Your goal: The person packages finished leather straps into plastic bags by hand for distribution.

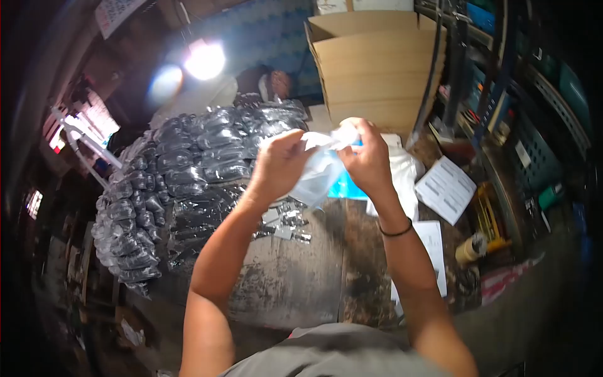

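Note:
A clear plastic bag [317, 176] hangs over the table, gathered at its top between my two hands. My left hand [281, 160] is closed on the bag's left edge, thumb against fingers. Pinching the right side of its mouth is my right hand [366, 154], at about the same height. Behind and below the bag lies a bright blue packet [347, 186], partly covered by my right hand. White plastic bags [404, 179] lie to the right of it. Below my left hand, small dark packets with grey labels [286, 223] rest on the table.
Many wrapped dark bundles [210, 141] are piled at the left and back. Flattened cardboard [377, 72] stands at the back. Printed sheets [446, 188] and a tape roll [471, 249] lie at the right of the worn wooden table [282, 283]. A person [273, 85] is beyond the pile.

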A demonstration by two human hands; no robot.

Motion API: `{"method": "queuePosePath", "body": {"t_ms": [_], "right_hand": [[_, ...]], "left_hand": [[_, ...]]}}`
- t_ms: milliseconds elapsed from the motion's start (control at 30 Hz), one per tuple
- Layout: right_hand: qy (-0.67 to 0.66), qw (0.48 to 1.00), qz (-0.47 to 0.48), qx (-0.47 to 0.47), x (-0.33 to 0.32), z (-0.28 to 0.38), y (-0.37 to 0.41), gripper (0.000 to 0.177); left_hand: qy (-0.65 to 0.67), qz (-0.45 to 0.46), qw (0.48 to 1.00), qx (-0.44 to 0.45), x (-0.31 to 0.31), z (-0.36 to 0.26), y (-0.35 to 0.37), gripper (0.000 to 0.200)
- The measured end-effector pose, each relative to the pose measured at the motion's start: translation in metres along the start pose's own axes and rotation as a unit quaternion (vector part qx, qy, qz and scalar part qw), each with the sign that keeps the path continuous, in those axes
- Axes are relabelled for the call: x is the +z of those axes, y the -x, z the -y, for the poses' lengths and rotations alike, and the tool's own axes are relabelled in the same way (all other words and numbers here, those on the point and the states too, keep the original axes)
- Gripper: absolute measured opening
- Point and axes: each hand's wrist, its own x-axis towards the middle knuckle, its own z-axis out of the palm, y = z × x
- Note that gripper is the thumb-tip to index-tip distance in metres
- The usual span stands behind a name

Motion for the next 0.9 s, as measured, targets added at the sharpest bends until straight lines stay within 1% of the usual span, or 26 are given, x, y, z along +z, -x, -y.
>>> {"method": "queuePosePath", "body": {"t_ms": [33, 100, 167, 200, 233, 267, 300, 367, 400, 433, 467, 500, 567, 600, 633, 700, 767, 800, 833, 900], "right_hand": [[0.050, 0.999, 0.015, 0.002, 0.002, 0.000, 0.007, 0.016], [0.035, 0.999, -0.006, -0.037, 0.009, 0.017, 0.025, 0.010], [0.009, 0.995, 0.079, 0.056, 0.021, 0.043, 0.047, 0.017], [-0.051, 0.995, 0.065, 0.063, 0.031, 0.057, 0.059, 0.023], [-0.116, 0.990, 0.054, 0.066, 0.041, 0.071, 0.071, 0.030], [-0.122, 0.990, 0.056, 0.038, 0.049, 0.083, 0.083, 0.048], [-0.128, 0.989, 0.063, 0.037, 0.061, 0.096, 0.096, 0.048], [-0.088, 0.991, 0.100, 0.022, 0.088, 0.120, 0.116, 0.052], [-0.105, 0.983, 0.148, 0.030, 0.102, 0.116, 0.123, 0.049], [-0.124, 0.968, 0.191, 0.106, 0.108, 0.112, 0.127, 0.050], [-0.122, 0.972, 0.150, 0.135, 0.111, 0.122, 0.134, 0.044], [-0.129, 0.970, 0.163, 0.126, 0.117, 0.134, 0.139, 0.044], [-0.106, 0.994, 0.003, 0.031, 0.131, 0.156, 0.149, 0.032], [-0.111, 0.993, 0.009, 0.024, 0.140, 0.169, 0.156, 0.032], [-0.079, 0.997, -0.001, -0.011, 0.150, 0.181, 0.163, 0.027], [-0.048, 0.998, -0.010, -0.049, 0.162, 0.189, 0.169, 0.023], [-0.054, 0.994, 0.087, 0.042, 0.167, 0.170, 0.167, 0.020], [-0.060, 0.993, 0.062, 0.081, 0.171, 0.169, 0.169, 0.018], [-0.059, 0.993, 0.065, 0.075, 0.174, 0.167, 0.167, 0.018], [-0.101, 0.987, 0.090, 0.084, 0.178, 0.172, 0.166, 0.019]], "left_hand": [[-0.034, -0.003, 0.999, -0.016, -0.018, -0.006, 0.010, 0.010], [-0.051, -0.002, 0.999, -0.011, -0.053, -0.002, 0.032, 0.010], [-0.075, -0.023, 0.996, 0.030, -0.080, -0.007, 0.058, 0.011], [-0.064, -0.016, 0.997, 0.034, -0.089, -0.003, 0.068, 0.011], [-0.060, -0.008, 0.998, 0.014, -0.100, 0.000, 0.079, 0.014], [-0.061, -0.002, 0.998, -0.009, -0.113, 0.002, 0.089, 0.017], [-0.066, -0.008, 0.998, -0.015, -0.123, 0.004, 0.098, 0.017], [-0.165, 0.011, 0.986, 0.037, -0.142, 0.005, 0.116, 0.025], [-0.167, 0.007, 0.986, 0.024, -0.153, 0.001, 0.124, 0.029], [-0.167, 0.005, 0.986, 0.011, -0.163, -0.003, 0.130, 0.033], [-0.177, -0.010, 0.984, 0.002, -0.175, -0.003, 0.137, 0.033], [-0.200, -0.006, 0.980, -0.020, -0.186, -0.002, 0.142, 0.036], [-0.226, -0.009, 0.973, -0.046, -0.203, -0.004, 0.152, 0.039], [-0.223, -0.011, 0.974, -0.049, -0.210, -0.005, 0.156, 0.042], [-0.218, -0.013, 0.974, -0.052, -0.215, -0.005, 0.159, 0.045], [-0.221, -0.014, 0.974, -0.056, -0.228, -0.004, 0.166, 0.048], [-0.249, -0.008, 0.968, -0.037, -0.241, -0.005, 0.170, 0.047], [-0.251, -0.010, 0.967, -0.038, -0.248, -0.003, 0.172, 0.047], [-0.250, -0.016, 0.967, -0.038, -0.253, -0.003, 0.172, 0.047], [-0.257, 0.005, 0.965, -0.041, -0.262, -0.003, 0.175, 0.045]]}}
